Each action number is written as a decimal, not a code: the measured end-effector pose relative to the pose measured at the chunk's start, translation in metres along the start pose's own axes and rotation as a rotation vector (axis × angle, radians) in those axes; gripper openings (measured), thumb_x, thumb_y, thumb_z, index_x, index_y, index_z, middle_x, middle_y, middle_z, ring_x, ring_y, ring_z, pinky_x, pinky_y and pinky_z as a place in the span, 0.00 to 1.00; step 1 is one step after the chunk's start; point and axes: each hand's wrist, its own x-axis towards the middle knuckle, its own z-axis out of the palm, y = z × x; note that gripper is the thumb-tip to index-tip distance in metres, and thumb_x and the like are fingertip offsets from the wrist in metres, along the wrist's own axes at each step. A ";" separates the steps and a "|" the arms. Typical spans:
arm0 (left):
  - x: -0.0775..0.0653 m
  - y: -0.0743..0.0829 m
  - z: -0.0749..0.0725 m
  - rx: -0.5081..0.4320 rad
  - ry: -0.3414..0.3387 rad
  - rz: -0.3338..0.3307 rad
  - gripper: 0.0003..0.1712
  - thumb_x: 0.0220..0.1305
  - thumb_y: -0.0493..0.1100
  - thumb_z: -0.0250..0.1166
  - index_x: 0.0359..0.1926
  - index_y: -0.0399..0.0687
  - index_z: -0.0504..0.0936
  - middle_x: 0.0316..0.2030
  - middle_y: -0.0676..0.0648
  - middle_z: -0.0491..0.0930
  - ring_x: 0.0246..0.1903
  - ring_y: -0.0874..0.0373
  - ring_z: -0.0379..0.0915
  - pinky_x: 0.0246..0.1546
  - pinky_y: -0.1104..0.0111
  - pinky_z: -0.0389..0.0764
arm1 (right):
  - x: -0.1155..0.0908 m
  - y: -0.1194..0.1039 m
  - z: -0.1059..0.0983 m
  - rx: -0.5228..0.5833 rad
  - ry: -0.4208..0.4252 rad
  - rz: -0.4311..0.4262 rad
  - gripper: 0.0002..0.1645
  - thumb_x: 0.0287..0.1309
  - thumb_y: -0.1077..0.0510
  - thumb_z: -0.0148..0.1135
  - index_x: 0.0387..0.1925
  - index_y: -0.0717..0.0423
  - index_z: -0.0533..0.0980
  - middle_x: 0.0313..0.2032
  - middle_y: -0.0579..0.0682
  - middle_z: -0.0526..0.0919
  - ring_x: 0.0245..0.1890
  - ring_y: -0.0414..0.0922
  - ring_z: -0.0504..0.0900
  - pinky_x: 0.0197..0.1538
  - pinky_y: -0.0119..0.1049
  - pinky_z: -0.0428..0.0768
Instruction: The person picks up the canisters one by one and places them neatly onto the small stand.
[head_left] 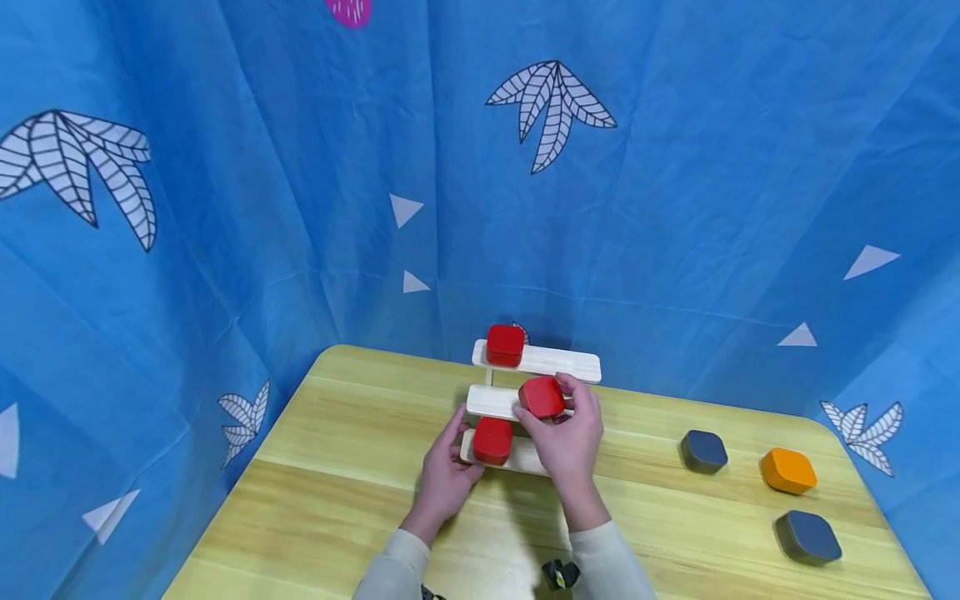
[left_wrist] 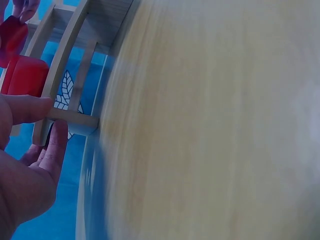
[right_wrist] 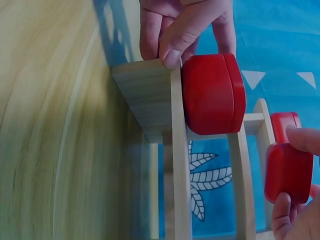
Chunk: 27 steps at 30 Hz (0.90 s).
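Note:
A small three-tier wooden shelf rack (head_left: 492, 402) stands near the table's back edge. My left hand (head_left: 444, 482) grips the left end of its lowest tier; in the left wrist view the thumb is above the board, with fingers underneath. My right hand (head_left: 572, 437) pinches a rounded red box (head_left: 542, 400) between thumb and fingers, tilted over the middle tier. Another red box (head_left: 506, 347) sits toward the left of the top tier. On the bottom tier, beside my left fingers, rests a third red box (right_wrist: 210, 95).
To the right on the wooden table (head_left: 300, 517) lie a dark blue-grey box (head_left: 705, 452), an orange box (head_left: 790, 472) and a second dark box (head_left: 808, 537). A blue curtain (head_left: 675, 208) with leaf prints hangs right behind the rack and along both sides.

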 end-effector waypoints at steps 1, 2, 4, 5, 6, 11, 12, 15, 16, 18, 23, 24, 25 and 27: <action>0.000 0.001 0.000 0.001 0.001 0.006 0.58 0.53 0.21 0.70 0.78 0.61 0.56 0.65 0.42 0.68 0.40 0.52 0.77 0.37 0.68 0.84 | 0.000 0.000 0.001 0.000 -0.004 0.000 0.45 0.35 0.57 0.86 0.59 0.50 0.75 0.53 0.49 0.76 0.47 0.48 0.75 0.40 0.47 0.83; 0.001 0.001 0.000 0.003 0.002 0.006 0.58 0.53 0.22 0.70 0.78 0.63 0.56 0.65 0.43 0.68 0.40 0.52 0.77 0.37 0.68 0.84 | 0.001 -0.001 0.002 0.000 -0.006 0.000 0.45 0.35 0.57 0.86 0.59 0.50 0.75 0.53 0.49 0.76 0.47 0.48 0.75 0.40 0.47 0.83; 0.002 0.002 0.000 0.009 0.003 0.010 0.59 0.53 0.22 0.70 0.78 0.65 0.56 0.65 0.44 0.68 0.40 0.52 0.77 0.37 0.68 0.84 | 0.001 -0.002 0.004 0.001 -0.010 0.000 0.45 0.35 0.57 0.86 0.59 0.49 0.74 0.54 0.48 0.76 0.48 0.48 0.75 0.41 0.47 0.83; 0.002 0.002 -0.001 0.010 0.005 0.014 0.59 0.53 0.22 0.70 0.78 0.66 0.56 0.64 0.44 0.68 0.41 0.52 0.76 0.37 0.68 0.84 | 0.002 -0.002 0.005 0.001 -0.012 0.000 0.45 0.35 0.57 0.86 0.59 0.49 0.74 0.54 0.48 0.76 0.48 0.48 0.75 0.42 0.47 0.83; 0.002 0.002 -0.001 0.012 0.006 0.016 0.59 0.53 0.22 0.70 0.78 0.67 0.56 0.64 0.44 0.69 0.41 0.52 0.77 0.37 0.68 0.84 | 0.002 -0.002 0.006 0.001 -0.015 0.001 0.45 0.36 0.57 0.86 0.59 0.49 0.74 0.54 0.48 0.76 0.48 0.48 0.75 0.42 0.47 0.83; 0.004 0.000 0.000 0.008 0.010 0.031 0.60 0.52 0.20 0.70 0.77 0.68 0.57 0.64 0.44 0.69 0.40 0.51 0.77 0.37 0.68 0.84 | 0.004 -0.003 0.010 -0.008 -0.032 -0.004 0.45 0.36 0.57 0.86 0.60 0.48 0.74 0.54 0.48 0.75 0.48 0.48 0.75 0.43 0.47 0.84; 0.004 -0.001 0.000 0.007 0.010 0.035 0.60 0.52 0.20 0.70 0.77 0.68 0.57 0.64 0.44 0.69 0.40 0.51 0.77 0.37 0.68 0.84 | 0.004 -0.004 0.011 -0.009 -0.034 -0.004 0.46 0.36 0.57 0.86 0.60 0.48 0.74 0.54 0.48 0.75 0.48 0.48 0.75 0.43 0.46 0.84; 0.004 -0.001 0.000 0.004 0.011 0.043 0.59 0.52 0.20 0.69 0.78 0.64 0.57 0.64 0.44 0.69 0.41 0.51 0.77 0.37 0.68 0.84 | 0.005 -0.004 0.013 -0.007 -0.042 -0.002 0.46 0.36 0.57 0.86 0.60 0.48 0.73 0.54 0.48 0.75 0.48 0.48 0.75 0.43 0.46 0.83; 0.004 -0.001 0.000 0.002 0.012 0.044 0.58 0.52 0.20 0.69 0.78 0.63 0.57 0.64 0.44 0.69 0.41 0.52 0.77 0.37 0.68 0.84 | 0.005 -0.004 0.014 -0.007 -0.045 -0.002 0.46 0.36 0.57 0.86 0.60 0.48 0.73 0.54 0.48 0.75 0.48 0.48 0.75 0.43 0.45 0.83; 0.004 -0.001 0.000 0.001 0.010 0.035 0.58 0.52 0.21 0.70 0.78 0.63 0.57 0.64 0.45 0.69 0.41 0.52 0.77 0.37 0.68 0.84 | 0.005 -0.004 0.016 -0.007 -0.049 -0.002 0.46 0.35 0.56 0.86 0.60 0.48 0.73 0.54 0.47 0.75 0.47 0.47 0.76 0.43 0.45 0.83; 0.003 -0.002 0.000 -0.001 0.003 0.016 0.59 0.53 0.23 0.70 0.78 0.70 0.56 0.64 0.45 0.69 0.41 0.52 0.77 0.38 0.67 0.84 | 0.002 -0.002 0.021 -0.002 -0.055 -0.017 0.46 0.34 0.56 0.86 0.59 0.49 0.73 0.53 0.48 0.76 0.46 0.47 0.76 0.42 0.45 0.84; 0.002 -0.002 0.000 -0.001 0.003 0.015 0.59 0.53 0.23 0.70 0.77 0.71 0.56 0.64 0.45 0.69 0.41 0.52 0.77 0.38 0.67 0.84 | 0.001 -0.002 0.022 0.000 -0.057 -0.020 0.47 0.34 0.56 0.86 0.59 0.49 0.74 0.53 0.48 0.76 0.46 0.47 0.77 0.42 0.45 0.84; 0.002 -0.002 0.000 0.001 0.003 0.015 0.59 0.53 0.23 0.70 0.77 0.71 0.56 0.64 0.44 0.69 0.41 0.52 0.77 0.38 0.67 0.84 | 0.001 -0.002 0.023 0.004 -0.058 -0.025 0.46 0.34 0.56 0.86 0.59 0.50 0.74 0.53 0.48 0.76 0.46 0.47 0.77 0.42 0.45 0.84; 0.001 -0.003 0.000 0.002 0.003 0.014 0.59 0.53 0.23 0.71 0.77 0.71 0.56 0.64 0.44 0.69 0.41 0.52 0.77 0.38 0.67 0.84 | 0.000 -0.001 0.025 0.004 -0.065 -0.033 0.47 0.34 0.56 0.86 0.60 0.49 0.74 0.53 0.47 0.76 0.46 0.47 0.77 0.42 0.44 0.84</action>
